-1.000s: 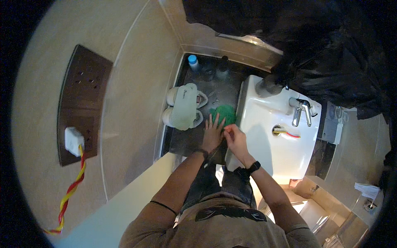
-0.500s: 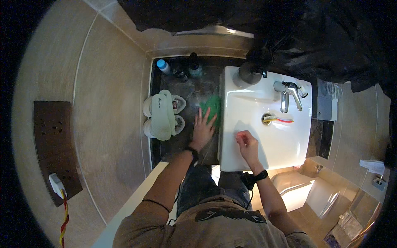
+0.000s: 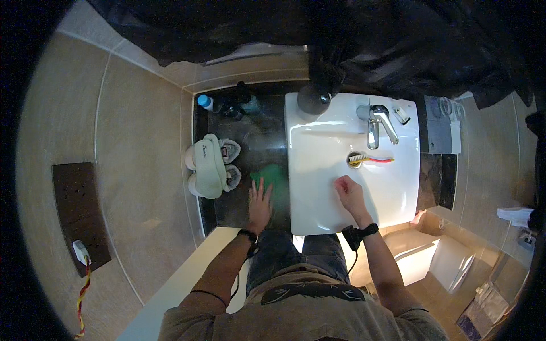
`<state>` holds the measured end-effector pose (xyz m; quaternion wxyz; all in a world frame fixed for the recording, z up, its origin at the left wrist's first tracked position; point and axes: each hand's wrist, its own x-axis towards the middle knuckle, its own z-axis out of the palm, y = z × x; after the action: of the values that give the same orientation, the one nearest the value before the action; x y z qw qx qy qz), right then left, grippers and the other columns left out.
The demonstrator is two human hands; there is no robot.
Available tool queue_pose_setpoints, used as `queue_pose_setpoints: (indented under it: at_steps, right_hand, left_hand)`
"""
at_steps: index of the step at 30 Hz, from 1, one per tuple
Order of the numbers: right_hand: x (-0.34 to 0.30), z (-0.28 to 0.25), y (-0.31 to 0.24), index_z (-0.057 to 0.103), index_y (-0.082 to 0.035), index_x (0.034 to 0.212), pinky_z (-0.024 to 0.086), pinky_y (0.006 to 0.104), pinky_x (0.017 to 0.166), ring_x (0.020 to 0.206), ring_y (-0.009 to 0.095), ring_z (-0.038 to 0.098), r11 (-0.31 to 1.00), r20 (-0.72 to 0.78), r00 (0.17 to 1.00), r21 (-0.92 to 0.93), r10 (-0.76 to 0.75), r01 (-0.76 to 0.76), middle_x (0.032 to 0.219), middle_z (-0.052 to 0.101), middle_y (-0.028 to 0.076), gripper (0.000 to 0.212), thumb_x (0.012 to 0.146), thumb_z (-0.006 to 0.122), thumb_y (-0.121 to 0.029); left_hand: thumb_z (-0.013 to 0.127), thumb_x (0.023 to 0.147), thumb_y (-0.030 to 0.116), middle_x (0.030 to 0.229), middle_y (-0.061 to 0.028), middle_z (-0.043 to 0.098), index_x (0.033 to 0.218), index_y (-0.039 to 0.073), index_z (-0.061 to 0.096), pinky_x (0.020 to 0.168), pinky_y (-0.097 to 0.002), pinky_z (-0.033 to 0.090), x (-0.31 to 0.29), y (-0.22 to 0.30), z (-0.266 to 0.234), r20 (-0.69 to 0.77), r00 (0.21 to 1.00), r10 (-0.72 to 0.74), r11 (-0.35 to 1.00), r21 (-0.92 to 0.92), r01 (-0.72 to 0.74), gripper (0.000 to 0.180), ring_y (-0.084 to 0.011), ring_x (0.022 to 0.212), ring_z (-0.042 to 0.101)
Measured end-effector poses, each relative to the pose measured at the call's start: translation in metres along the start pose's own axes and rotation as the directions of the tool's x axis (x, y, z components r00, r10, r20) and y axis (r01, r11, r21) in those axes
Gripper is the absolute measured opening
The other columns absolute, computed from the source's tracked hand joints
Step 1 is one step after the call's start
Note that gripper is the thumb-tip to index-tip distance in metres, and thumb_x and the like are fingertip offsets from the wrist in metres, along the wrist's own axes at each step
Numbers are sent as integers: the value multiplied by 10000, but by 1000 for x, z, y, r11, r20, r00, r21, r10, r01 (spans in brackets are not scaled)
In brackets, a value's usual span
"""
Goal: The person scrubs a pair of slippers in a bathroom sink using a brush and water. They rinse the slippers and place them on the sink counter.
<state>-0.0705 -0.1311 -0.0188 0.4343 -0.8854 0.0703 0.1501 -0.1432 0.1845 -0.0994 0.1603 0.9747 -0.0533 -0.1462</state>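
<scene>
My left hand (image 3: 261, 207) lies flat with its fingers spread on the dark countertop (image 3: 264, 128), the fingertips at the near edge of a green cloth (image 3: 273, 177). The cloth is spread out left of the white sink (image 3: 318, 219). My right hand (image 3: 349, 195) is closed, its fingers curled in, above the near part of the basin; nothing shows in it. Farther in, a toothbrush (image 3: 372, 159) with a red and yellow handle lies across the drain. At the counter's left stands a pair of white shoes (image 3: 230, 149) with a pale green, sole-shaped piece (image 3: 208, 167) laid across them.
A chrome faucet (image 3: 378, 122) and a dark round bottle (image 3: 314, 100) stand on the sink's back rim. A blue-capped bottle (image 3: 206, 102) and dark bottles (image 3: 247, 99) are at the back left corner. A plug (image 3: 81, 250) sits in the left wall's socket panel (image 3: 79, 210).
My left hand and the green cloth have moved toward me and slightly left along the counter. My right hand stays curled over the basin. The whole view has shifted a little.
</scene>
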Motion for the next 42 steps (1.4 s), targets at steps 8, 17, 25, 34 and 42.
queue_pose_setpoints:
  at_steps: [8,17,25,34,42]
  right_hand:
    - [-9,-22,8,630,-45,927,517,361,623,683,278,655,990,15,991,65,-130,128,790,673,142,83,858,645,-88]
    - [-31,-39,45,642,-32,914,511,420,653,723,341,650,996,-19,996,10,-91,92,804,662,171,140,889,647,-169]
    - [-35,-47,68,656,-15,876,499,435,661,732,362,627,991,-40,990,0,-132,132,807,652,175,203,921,617,-209]
    - [-52,-90,94,667,22,1002,524,353,758,818,248,667,966,-100,993,258,58,-31,905,698,132,348,1002,529,-297]
    - [-86,-98,80,470,-19,1401,386,299,1054,1211,165,514,386,124,973,902,195,-193,1310,570,82,561,1035,443,-444]
  left_hand:
    - [475,986,62,1289,-274,569,1420,29,404,930,-441,467,162,61,-73,-258,889,-379,460,-886,-61,441,-409,1118,590]
    - [600,887,23,1559,-164,321,1315,47,555,954,-400,492,22,88,-97,-173,984,37,862,-493,-119,431,-367,1222,566]
    - [667,793,26,1567,-96,327,1252,71,609,1125,-532,325,-63,117,-87,140,944,299,933,-249,-259,466,-421,1408,317]
    - [631,845,81,1501,-145,415,1270,77,588,1187,-476,219,23,207,-25,106,912,396,895,-267,-357,427,-383,1420,304]
    - [572,814,-49,1431,-168,490,1236,-2,549,1028,-424,448,21,319,-24,-43,885,463,658,-653,-376,425,-398,1285,486]
